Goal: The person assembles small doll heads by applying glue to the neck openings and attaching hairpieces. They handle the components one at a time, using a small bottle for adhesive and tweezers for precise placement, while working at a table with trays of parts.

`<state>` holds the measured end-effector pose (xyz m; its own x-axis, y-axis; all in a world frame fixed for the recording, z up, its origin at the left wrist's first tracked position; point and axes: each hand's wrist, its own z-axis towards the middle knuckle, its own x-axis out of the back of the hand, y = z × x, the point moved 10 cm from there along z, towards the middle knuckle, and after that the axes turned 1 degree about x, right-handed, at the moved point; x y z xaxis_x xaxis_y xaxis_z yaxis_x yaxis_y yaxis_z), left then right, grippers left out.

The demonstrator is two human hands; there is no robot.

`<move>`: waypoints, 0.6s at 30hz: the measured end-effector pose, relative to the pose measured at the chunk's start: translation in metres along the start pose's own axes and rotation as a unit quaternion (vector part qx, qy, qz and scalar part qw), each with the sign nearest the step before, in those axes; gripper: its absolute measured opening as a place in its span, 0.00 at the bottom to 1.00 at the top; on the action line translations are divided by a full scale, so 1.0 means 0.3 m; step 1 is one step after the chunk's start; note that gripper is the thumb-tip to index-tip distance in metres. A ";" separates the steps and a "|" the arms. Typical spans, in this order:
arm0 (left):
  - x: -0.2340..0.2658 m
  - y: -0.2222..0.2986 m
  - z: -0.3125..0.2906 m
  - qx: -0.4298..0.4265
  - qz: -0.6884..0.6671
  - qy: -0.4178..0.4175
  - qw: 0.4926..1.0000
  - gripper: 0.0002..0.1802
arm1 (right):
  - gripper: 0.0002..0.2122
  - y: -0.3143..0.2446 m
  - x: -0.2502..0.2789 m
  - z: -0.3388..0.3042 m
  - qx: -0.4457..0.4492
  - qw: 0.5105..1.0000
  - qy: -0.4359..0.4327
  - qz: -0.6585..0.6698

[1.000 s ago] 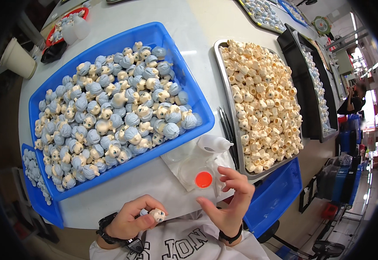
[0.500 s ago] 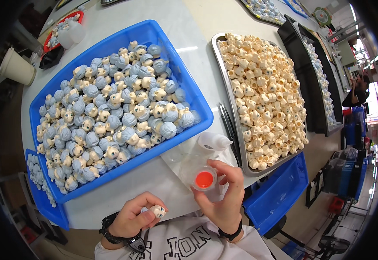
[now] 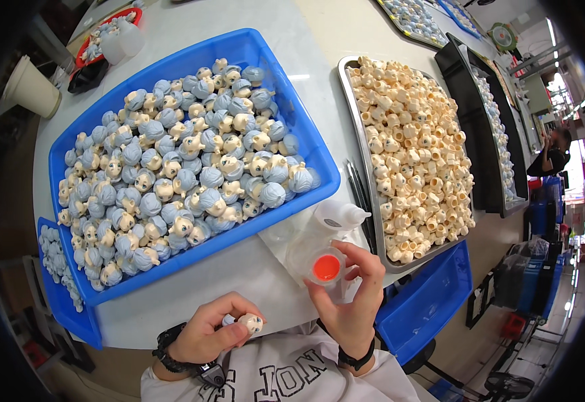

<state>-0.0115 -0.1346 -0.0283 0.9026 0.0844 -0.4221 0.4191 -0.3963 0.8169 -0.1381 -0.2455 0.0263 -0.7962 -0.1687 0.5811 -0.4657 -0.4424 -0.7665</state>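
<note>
My left hand point(image 3: 213, 329), low in the middle, is closed around a small doll head point(image 3: 252, 323). Its pale face with painted eyes shows beside my thumb, with a bit of light blue behind it. To the right, my right hand point(image 3: 354, 305) grips a small clear cup point(image 3: 327, 268) by its sides, thumb below and index finger above. Something bright orange-red lies in the cup. Just beyond the cup stands a white squeeze bottle point(image 3: 338, 216) with a nozzle, on a whitish sheet point(image 3: 280, 242).
A blue bin point(image 3: 212, 253) heaped with blue-haired doll heads fills the left. On the right lies a metal tray point(image 3: 350, 87) of pale hollow face pieces, with thin dark tools point(image 3: 358, 194) alongside. Beyond are a black crate point(image 3: 487, 181) and, farther off, a person point(image 3: 552, 157).
The view has shifted slightly, so the bin, bottle and cup appear a little farther right. Both hands keep the same holds on the doll head and the cup.
</note>
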 end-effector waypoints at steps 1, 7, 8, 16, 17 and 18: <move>0.001 0.000 0.000 0.004 0.005 0.002 1.000 0.22 | 0.29 0.004 0.002 -0.002 -0.010 1.000 0.001 -0.005; -0.004 0.022 0.004 -0.026 0.058 -0.022 0.998 0.18 | 0.25 -0.165 0.077 -0.091 0.146 0.984 -0.039 0.099; -0.010 0.032 0.010 -0.033 0.074 -0.037 0.996 0.17 | 0.24 -0.235 0.041 -0.099 0.209 0.963 -0.111 0.132; -0.001 0.015 -0.010 -0.038 0.059 -0.050 0.996 0.17 | 0.20 -0.255 -0.102 -0.092 0.188 0.957 -0.166 0.147; -0.003 0.019 -0.006 -0.035 0.054 -0.052 0.997 0.17 | 0.20 -0.265 -0.094 -0.093 0.203 0.958 -0.160 0.124; 0.000 0.016 -0.012 -0.032 0.050 -0.048 0.997 0.17 | 0.20 -0.270 -0.097 -0.102 0.220 0.957 -0.158 0.107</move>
<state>-0.0091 -0.1332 -0.0230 0.9276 -0.0418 -0.3712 0.3363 -0.3387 0.8787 -0.0890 -0.1776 0.0631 -0.6668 -0.5234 0.5305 -0.0421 -0.6842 -0.7280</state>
